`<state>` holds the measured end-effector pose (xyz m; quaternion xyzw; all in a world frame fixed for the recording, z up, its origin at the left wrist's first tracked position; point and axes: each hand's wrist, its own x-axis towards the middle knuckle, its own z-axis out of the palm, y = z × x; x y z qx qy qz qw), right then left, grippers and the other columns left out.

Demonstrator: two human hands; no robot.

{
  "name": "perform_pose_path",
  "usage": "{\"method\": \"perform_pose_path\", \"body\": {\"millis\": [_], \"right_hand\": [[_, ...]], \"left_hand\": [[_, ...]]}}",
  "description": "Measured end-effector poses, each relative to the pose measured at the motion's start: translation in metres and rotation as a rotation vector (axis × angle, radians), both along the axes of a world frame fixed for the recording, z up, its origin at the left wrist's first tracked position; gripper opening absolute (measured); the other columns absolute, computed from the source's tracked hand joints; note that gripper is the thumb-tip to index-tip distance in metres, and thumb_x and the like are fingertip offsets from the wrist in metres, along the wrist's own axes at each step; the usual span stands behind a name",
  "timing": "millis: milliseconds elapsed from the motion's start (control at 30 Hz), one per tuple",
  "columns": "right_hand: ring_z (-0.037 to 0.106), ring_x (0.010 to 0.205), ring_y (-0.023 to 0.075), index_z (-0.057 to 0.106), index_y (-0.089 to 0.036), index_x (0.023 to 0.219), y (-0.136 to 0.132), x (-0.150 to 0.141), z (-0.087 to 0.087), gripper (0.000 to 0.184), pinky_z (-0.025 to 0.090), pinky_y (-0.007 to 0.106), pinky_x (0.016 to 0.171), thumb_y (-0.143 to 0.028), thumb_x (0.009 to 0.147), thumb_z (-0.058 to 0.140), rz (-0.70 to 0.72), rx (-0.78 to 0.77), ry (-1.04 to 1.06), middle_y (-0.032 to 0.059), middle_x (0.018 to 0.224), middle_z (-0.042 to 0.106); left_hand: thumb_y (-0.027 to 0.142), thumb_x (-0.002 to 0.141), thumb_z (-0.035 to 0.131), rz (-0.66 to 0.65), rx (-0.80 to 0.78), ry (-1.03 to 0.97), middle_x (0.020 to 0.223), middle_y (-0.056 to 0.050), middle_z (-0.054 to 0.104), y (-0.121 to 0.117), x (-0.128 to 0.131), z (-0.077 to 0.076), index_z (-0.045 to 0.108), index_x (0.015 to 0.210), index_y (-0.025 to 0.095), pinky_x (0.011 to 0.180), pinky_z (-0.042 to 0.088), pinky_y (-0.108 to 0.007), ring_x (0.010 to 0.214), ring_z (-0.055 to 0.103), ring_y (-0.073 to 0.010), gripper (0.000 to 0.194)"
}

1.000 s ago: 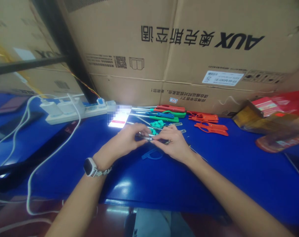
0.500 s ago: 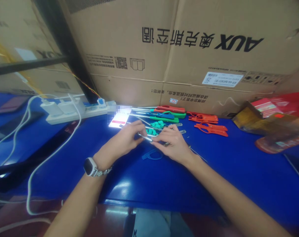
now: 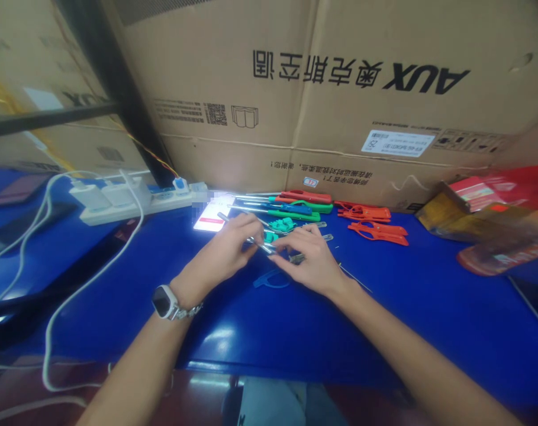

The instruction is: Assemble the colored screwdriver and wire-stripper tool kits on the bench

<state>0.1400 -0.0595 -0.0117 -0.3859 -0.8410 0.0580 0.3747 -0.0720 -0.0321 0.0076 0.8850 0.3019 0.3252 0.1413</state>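
My left hand (image 3: 239, 236) is closed round a slim silver metal tube (image 3: 266, 248), whose far end pokes out past my knuckles towards a lit phone screen (image 3: 210, 214). At the tube's near end, the thumb and fingers of my right hand (image 3: 311, 257) pinch it. A small dull metallic piece (image 3: 296, 258) shows under the right fingers; I cannot make out its kind. Just below the hands lies a blue plastic handle shell (image 3: 273, 279) with a loop. Teal plastic parts (image 3: 283, 224) and clear plastic pieces (image 3: 327, 237) lie right behind my hands.
Several long-necked lighters (image 3: 306, 196) in red, green and blue lie at the back, with red handle shells (image 3: 377, 232) to their right. A white power strip (image 3: 162, 204) with cables stands left. A large carton (image 3: 233, 160) walls off the rear; a bottle (image 3: 499, 251) lies right.
The tube's far end has come into clearer view beyond my left hand. My right fingertips have shifted slightly on its near end. The camera has moved a little.
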Motion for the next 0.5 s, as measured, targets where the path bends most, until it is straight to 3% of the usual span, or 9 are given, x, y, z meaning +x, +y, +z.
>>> {"method": "perform_pose_path", "body": {"millis": [267, 500], "right_hand": [[0.062, 0.075, 0.0162, 0.068, -0.023, 0.088, -0.0016, -0.0034, -0.0012, 0.009, 0.034, 0.036, 0.083, -0.031, 0.092, 0.065, 0.029, 0.037, -0.008, -0.0027, 0.079, 0.074], [0.060, 0.077, 0.0162, 0.069, -0.022, 0.090, -0.0007, 0.0002, 0.0001, 0.018, 0.032, 0.036, 0.083, -0.033, 0.098, 0.057, 0.017, 0.130, -0.127, -0.0007, 0.084, 0.075]], "left_hand": [[0.001, 0.086, 0.051, -0.008, 0.013, 0.029, 0.088, -0.002, 0.055, 0.0000, 0.0019, -0.0015, 0.047, 0.079, 0.019, 0.074, 0.041, -0.031, 0.083, 0.052, -0.0172, 0.020], [0.003, 0.086, 0.058, -0.019, -0.031, 0.003, 0.088, -0.001, 0.059, 0.0020, -0.0016, -0.0013, 0.057, 0.082, 0.017, 0.074, 0.044, -0.029, 0.080, 0.056, -0.0151, 0.014]]}}
